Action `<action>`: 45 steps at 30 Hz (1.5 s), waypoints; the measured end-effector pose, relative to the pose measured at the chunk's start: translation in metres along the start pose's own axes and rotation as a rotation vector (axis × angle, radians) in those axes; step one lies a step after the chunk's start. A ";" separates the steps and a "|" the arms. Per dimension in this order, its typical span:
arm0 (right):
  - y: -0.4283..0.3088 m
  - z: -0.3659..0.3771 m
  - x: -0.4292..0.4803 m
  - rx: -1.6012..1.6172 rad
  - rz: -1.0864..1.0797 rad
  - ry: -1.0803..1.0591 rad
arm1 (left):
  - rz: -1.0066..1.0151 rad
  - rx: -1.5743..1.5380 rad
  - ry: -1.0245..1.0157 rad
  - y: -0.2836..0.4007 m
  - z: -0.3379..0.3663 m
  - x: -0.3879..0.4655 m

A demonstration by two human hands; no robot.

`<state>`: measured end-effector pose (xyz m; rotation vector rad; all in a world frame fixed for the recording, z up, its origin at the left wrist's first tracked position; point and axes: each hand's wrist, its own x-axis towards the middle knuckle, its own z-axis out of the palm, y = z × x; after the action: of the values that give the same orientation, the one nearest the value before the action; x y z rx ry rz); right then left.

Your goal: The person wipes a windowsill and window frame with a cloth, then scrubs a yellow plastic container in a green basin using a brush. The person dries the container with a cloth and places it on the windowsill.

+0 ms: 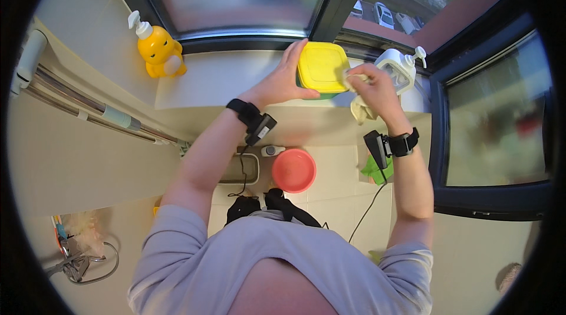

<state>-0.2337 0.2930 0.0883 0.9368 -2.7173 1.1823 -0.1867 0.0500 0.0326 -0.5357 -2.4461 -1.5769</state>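
A square plastic container with a yellow lid [323, 66] and a green base [326, 95] stands on the white windowsill [230, 72]. My left hand [285, 76] grips its left side, thumb along the near edge and fingers at the far corner. Bunched in my right hand [376, 92] is a pale yellow cloth [363, 109], pressed against the container's right side, with one end hanging down over the sill's front edge. Just behind my right hand is a white pump dispenser [400, 69], partly covered by it.
A yellow duck-shaped pump bottle [161, 52] stands at the sill's left end. An opened window sash [495, 116] juts in at right. Below are a pink basin [294, 170], a white bottle [273, 151] and a grey tub [239, 169]. Metal poles [97, 105] line the left wall.
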 end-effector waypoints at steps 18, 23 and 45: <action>0.050 0.035 -0.014 0.061 0.014 0.300 | -0.021 0.172 0.520 0.009 0.024 0.023; 0.112 0.034 0.010 0.192 0.109 0.349 | 0.035 -0.382 0.573 0.038 0.052 0.040; -0.464 0.369 -0.112 0.761 -0.666 -1.106 | -0.018 -0.682 2.079 0.121 -0.059 -0.682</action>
<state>0.1818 -0.1443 0.1012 3.0007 -1.8734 1.8671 0.4852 -0.0950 -0.0738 0.7763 -0.3483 -1.3997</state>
